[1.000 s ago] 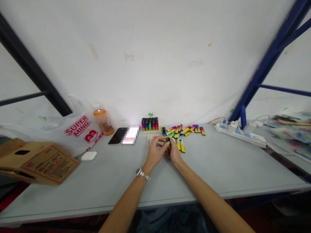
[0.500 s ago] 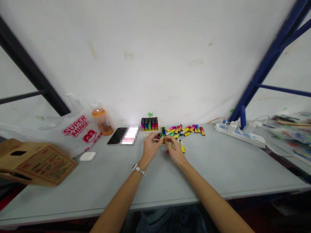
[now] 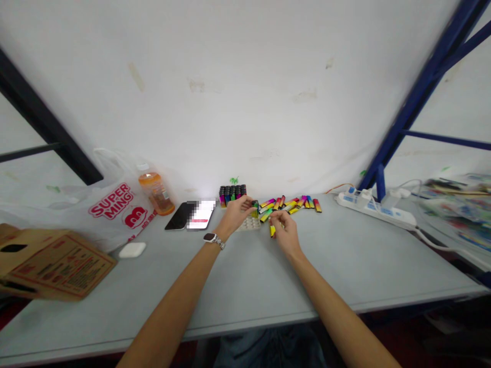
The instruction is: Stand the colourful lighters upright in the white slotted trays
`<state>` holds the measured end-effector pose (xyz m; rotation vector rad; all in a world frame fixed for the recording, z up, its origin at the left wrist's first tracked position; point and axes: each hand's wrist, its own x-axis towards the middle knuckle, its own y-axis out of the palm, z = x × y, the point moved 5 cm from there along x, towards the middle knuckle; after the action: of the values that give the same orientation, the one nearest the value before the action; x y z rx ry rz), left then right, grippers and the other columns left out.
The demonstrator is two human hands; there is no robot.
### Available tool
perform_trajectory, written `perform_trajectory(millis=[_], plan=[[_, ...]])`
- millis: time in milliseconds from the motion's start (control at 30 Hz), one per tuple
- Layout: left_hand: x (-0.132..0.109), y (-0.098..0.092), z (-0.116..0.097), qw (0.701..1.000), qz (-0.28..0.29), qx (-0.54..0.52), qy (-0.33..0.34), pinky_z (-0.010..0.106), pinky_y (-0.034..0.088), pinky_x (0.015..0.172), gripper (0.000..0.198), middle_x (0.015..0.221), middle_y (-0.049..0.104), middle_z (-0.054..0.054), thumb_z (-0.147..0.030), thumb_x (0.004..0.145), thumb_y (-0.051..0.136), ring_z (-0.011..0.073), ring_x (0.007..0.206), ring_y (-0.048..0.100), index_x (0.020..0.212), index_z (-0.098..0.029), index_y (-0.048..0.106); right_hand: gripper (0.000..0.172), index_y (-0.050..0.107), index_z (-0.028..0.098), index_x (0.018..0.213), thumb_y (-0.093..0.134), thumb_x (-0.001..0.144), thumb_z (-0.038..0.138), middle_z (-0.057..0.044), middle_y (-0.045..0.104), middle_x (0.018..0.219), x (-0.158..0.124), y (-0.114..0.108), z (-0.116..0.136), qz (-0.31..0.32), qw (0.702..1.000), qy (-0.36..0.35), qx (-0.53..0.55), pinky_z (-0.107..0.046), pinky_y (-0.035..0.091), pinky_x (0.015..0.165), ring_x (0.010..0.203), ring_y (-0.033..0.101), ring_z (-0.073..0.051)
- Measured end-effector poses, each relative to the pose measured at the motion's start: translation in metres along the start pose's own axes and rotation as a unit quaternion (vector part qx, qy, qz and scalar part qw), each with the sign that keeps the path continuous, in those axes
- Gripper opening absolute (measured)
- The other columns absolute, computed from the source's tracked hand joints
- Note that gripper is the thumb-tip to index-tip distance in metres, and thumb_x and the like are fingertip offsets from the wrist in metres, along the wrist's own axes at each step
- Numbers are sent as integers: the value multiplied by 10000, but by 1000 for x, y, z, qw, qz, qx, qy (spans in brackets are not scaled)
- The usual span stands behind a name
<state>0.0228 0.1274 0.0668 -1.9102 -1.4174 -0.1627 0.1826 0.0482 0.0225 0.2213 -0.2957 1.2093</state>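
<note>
My left hand [image 3: 235, 212] is over a pale tray with round holes [image 3: 251, 224], thumb and fingers pinched at an upright green-and-yellow lighter [image 3: 254, 209] with a dark top. To the right, my right hand [image 3: 286, 232] is closed on a yellow lighter [image 3: 272, 231], partly hidden by the fingers. Behind my left hand stands a block of upright multicoloured lighters [image 3: 232, 194] with black tops. Loose colourful lighters [image 3: 293, 204] lie scattered beyond my right hand.
Left of the tray lie two phones [image 3: 180, 217], an orange bottle [image 3: 156, 191] and a white case [image 3: 132, 250]. A plastic bag [image 3: 115, 209] and cardboard box [image 3: 61, 263] stand far left. A power strip [image 3: 376, 210] lies right, near the blue frame [image 3: 406, 112].
My hands, together over the tray before, are now apart. The left has shifted slightly left and up; the right has moved right, with a yellow lighter in its fingers. More of the tray shows.
</note>
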Motion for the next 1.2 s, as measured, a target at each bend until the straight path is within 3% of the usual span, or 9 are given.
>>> perform_trajectory(millis=[233,400,500,600,733,833,1000,1200], plan=[[-5,10,12,1000,-13,-29,1,303,571,713,256,890,667,48,-345,747,740,162,755,674,876,-153,631,203,589,184,891,548,820,370,-15,616,736,5,-9,-2,-25,1000,-3,5,-262,445,579,700,575,-175],[-5,14,27,999,0,-18,-38,306,550,720,257,822,695,49,-330,719,758,179,762,666,864,-145,653,184,587,185,893,523,812,337,-1,608,712,9,-18,-4,-38,999,-10,-19,-271,443,615,675,563,-167],[-5,16,30,998,2,-15,-66,303,539,718,242,806,706,50,-314,714,755,180,744,663,856,-139,666,173,594,185,871,498,804,312,-7,612,726,11,-27,-2,-60,994,-25,-89,-276,438,659,691,560,-165],[-6,18,31,996,3,-21,-90,303,532,700,249,791,710,56,-327,710,754,188,735,666,842,-133,669,179,605,201,878,485,801,308,-10,624,739,13,-37,-3,-58,971,24,-231,-277,416,643,678,557,-169],[-7,12,25,996,-6,11,-94,298,527,680,290,769,705,57,-388,701,759,186,714,656,817,-136,677,194,629,233,877,537,781,374,-26,669,817,13,-44,-4,6,898,120,-424,-288,393,628,745,605,-204],[-11,-1,15,993,-57,68,-82,285,513,652,345,772,694,59,-457,693,757,170,680,627,809,-141,682,225,635,228,872,568,759,411,-56,692,899,13,-48,-3,43,860,136,-490,-293,404,641,839,635,-236],[-30,-12,-7,984,-117,129,-26,259,467,607,308,740,657,37,-466,826,625,139,628,577,782,-163,665,239,649,200,863,611,719,386,-113,707,875,18,-55,-8,67,837,119,-529,-290,401,593,802,658,-253],[-48,0,-25,986,-85,142,31,245,431,596,290,694,592,10,-369,917,504,120,603,523,735,-176,623,173,582,203,624,650,690,348,-95,660,654,23,-57,-12,99,841,94,-524,-279,351,527,614,618,-224]])
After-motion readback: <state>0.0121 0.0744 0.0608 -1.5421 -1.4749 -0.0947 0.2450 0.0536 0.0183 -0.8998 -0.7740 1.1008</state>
